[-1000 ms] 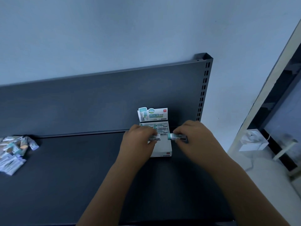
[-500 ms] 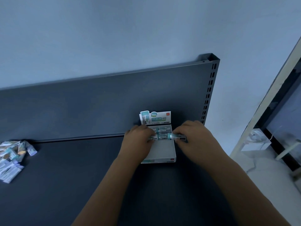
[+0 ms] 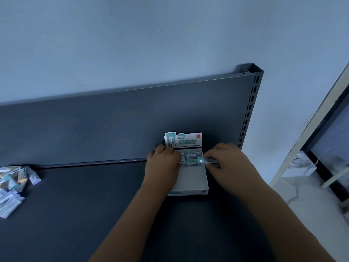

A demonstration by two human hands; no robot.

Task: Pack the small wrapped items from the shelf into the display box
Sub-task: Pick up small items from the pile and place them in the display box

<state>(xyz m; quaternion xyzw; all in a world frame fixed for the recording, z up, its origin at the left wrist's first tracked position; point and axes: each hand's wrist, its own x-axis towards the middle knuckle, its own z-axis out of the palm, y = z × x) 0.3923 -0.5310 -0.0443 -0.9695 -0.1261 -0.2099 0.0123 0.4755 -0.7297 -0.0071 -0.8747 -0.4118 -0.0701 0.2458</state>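
Head view, single cam.

1. Display box [image 3: 191, 177]: white, open-top, flat on shelf deck [image 3: 85, 205], right of ctr, back edge near back panel [image 3: 113, 125]. Printed header card [image 3: 184, 139] stands upright at its rear. Front part of box floor bare.
2. Packed items [image 3: 192, 153]: teal/white wrapped pcs, laid crosswise in rear of box, 2 rows or so; qty unclear.
3. Wrapped item [image 3: 207, 160]: teal end, pale wrapper, lying crosswise over box's right rim, just in front of packed rows.
4. R hand [image 3: 229, 163]: fingers curled, pinching item 3 at its right end.
5. L hand [image 3: 163, 165]: over box's left rear corner, fingers bent down onto left ends of packed pcs; gripping vs. just pressing – can't tell.
6. Loose pile [image 3: 11, 184]: more wrapped pcs, heaped at far left of deck by back panel, well apart from box.
7. Slotted upright [image 3: 249, 110]: right end of back panel.
8. Wall [image 3: 132, 44]: pale, plain, behind unit.
9. White bag [image 3: 302, 163]: on floor, right of unit; blurred.
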